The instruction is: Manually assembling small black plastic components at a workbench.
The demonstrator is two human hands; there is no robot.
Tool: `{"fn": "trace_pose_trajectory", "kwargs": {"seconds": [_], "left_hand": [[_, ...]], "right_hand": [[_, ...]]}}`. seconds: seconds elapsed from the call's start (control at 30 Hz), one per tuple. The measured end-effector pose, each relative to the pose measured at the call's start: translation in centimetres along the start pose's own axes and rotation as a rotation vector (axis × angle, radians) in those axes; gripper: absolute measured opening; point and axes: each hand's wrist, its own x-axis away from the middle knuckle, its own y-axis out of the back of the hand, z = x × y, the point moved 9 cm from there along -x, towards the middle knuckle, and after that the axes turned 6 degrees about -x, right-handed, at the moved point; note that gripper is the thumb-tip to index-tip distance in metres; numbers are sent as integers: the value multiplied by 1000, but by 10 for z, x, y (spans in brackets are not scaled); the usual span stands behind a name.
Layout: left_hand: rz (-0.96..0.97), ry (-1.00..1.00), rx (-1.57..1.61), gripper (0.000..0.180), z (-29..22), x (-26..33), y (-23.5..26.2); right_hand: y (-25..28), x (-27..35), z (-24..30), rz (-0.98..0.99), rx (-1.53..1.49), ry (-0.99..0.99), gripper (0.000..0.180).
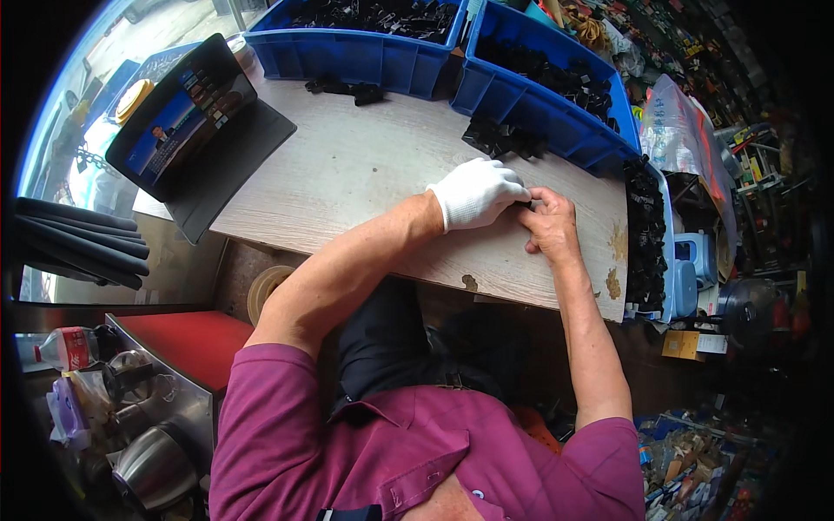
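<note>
Your left hand (476,193), in a white glove, and your bare right hand (549,224) meet at the middle right of the bench (347,174). Between them sits a small black part (527,203), resting low on the bench surface. The gloved fingers (512,187) curl down onto its left end; the right fingers (540,207) pinch together on its right end. Most of the part is hidden by both hands, so its shape cannot be told.

At 12 o'clock from the hands, a loose heap of black parts (502,137) lies on the bench, just beside the wall of a blue bin (539,113) that holds more of the same. A second blue bin (347,52) stands at 11 o'clock, also filled with black parts, with a few black pieces (346,89) on the bench in front of it.

At 3 o'clock, a row of black parts (645,230) runs along the bench's right edge.

At 9 to 10 o'clock, well apart from the hands, a tablet (187,113) stands propped in a dark folding cover, screen lit, at the bench's left corner.
</note>
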Motion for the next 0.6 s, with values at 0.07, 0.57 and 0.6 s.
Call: {"fn": "trace_pose_trajectory", "kwargs": {"seconds": [0.07,0.57,0.6], "left_hand": [[53,17,-22,30,-2,1,-4],[-202,159,-227,36,5,16,54],[-226,240,-319,35,19,18,70]], "right_hand": [[2,0,-1,-12,-8,5,26],[6,1,-5,-19,-6,6,27],[9,2,-5,-46,-15,25,28]]}}
